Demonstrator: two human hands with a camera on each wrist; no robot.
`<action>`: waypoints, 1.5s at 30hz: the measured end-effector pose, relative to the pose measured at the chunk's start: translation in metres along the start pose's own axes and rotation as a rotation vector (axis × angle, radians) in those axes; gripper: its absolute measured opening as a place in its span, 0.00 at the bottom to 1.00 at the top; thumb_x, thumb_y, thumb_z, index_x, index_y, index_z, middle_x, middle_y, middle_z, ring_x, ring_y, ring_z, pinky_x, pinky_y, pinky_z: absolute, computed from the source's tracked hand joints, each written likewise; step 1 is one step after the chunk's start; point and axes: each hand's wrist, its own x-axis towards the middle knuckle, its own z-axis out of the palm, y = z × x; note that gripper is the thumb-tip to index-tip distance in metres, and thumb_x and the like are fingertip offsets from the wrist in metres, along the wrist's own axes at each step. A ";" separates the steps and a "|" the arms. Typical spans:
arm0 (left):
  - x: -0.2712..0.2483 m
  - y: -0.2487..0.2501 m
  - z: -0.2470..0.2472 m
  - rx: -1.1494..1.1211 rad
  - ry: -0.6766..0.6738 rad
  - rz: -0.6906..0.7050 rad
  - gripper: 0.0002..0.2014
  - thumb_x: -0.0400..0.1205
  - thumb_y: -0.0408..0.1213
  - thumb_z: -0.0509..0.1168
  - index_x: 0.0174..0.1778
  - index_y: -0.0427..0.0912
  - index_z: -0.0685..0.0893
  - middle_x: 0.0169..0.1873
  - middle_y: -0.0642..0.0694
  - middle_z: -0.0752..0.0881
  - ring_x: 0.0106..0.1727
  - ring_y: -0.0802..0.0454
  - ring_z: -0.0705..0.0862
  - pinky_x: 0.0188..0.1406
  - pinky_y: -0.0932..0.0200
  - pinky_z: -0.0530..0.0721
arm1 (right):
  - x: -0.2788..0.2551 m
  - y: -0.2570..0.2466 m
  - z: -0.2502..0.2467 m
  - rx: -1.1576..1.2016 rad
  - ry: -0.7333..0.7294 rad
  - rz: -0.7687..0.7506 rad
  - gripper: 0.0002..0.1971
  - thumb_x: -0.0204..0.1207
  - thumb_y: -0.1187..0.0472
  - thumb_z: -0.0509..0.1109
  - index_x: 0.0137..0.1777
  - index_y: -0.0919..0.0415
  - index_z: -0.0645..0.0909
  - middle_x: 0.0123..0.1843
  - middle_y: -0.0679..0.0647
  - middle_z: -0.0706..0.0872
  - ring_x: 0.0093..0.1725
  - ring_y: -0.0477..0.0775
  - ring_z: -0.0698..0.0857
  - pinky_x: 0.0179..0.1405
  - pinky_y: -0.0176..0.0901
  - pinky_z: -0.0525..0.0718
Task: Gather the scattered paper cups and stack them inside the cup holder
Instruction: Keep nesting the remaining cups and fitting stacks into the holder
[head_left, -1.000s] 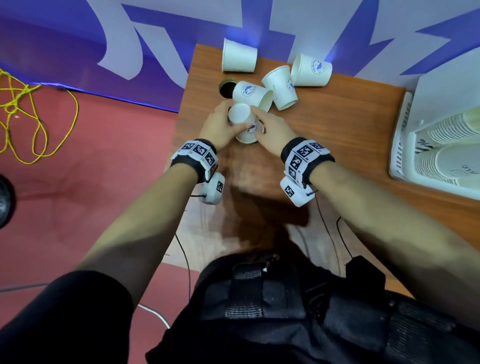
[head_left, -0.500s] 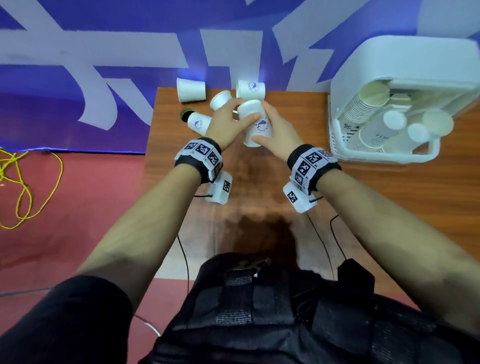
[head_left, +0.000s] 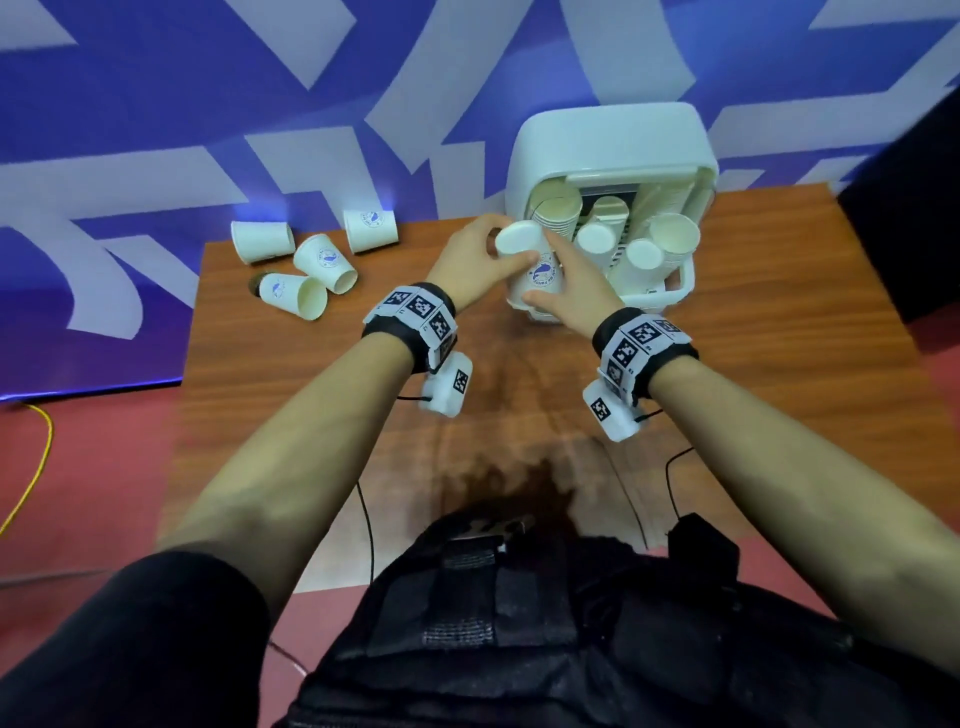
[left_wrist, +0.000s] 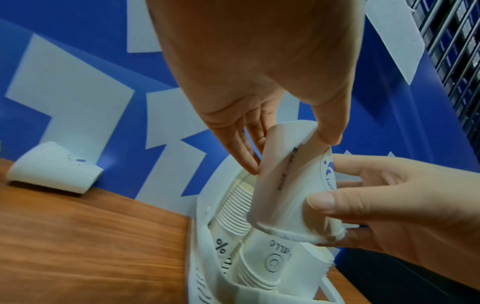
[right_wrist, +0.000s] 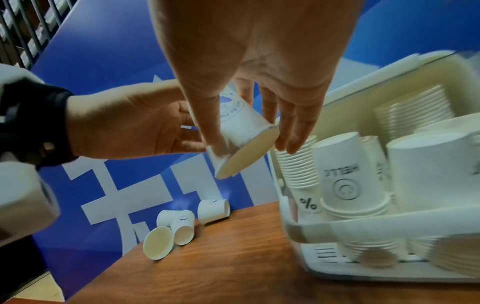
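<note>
Paper cup (head_left: 535, 270) gripped by both hands, beside crowded cup holder (head_left: 613, 150), four cups (head_left: 311, 260) lying left.

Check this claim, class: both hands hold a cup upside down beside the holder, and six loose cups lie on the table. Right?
Wrong on the count. The head view shows four loose cups on the table, not six. The rest holds: the left hand and right hand hold a cup upside down beside the holder.
</note>
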 end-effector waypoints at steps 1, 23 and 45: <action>0.002 0.008 0.009 0.001 -0.006 0.004 0.21 0.75 0.46 0.75 0.61 0.45 0.80 0.52 0.52 0.84 0.52 0.57 0.83 0.55 0.60 0.83 | -0.004 0.006 -0.009 -0.004 0.006 0.012 0.38 0.69 0.62 0.75 0.78 0.52 0.64 0.65 0.51 0.79 0.60 0.48 0.80 0.62 0.41 0.77; 0.064 0.078 0.153 -0.099 -0.132 0.131 0.26 0.81 0.29 0.64 0.76 0.45 0.72 0.70 0.45 0.77 0.63 0.53 0.80 0.58 0.70 0.79 | -0.029 0.109 -0.170 -0.106 0.165 0.042 0.31 0.70 0.59 0.76 0.73 0.56 0.72 0.62 0.56 0.76 0.61 0.55 0.78 0.59 0.46 0.81; 0.116 0.066 0.187 0.189 -0.216 0.125 0.26 0.83 0.31 0.61 0.79 0.43 0.68 0.74 0.45 0.76 0.74 0.51 0.74 0.71 0.62 0.68 | 0.018 0.151 -0.175 -0.410 0.272 -0.122 0.33 0.77 0.62 0.70 0.80 0.60 0.62 0.77 0.61 0.69 0.75 0.62 0.66 0.75 0.53 0.67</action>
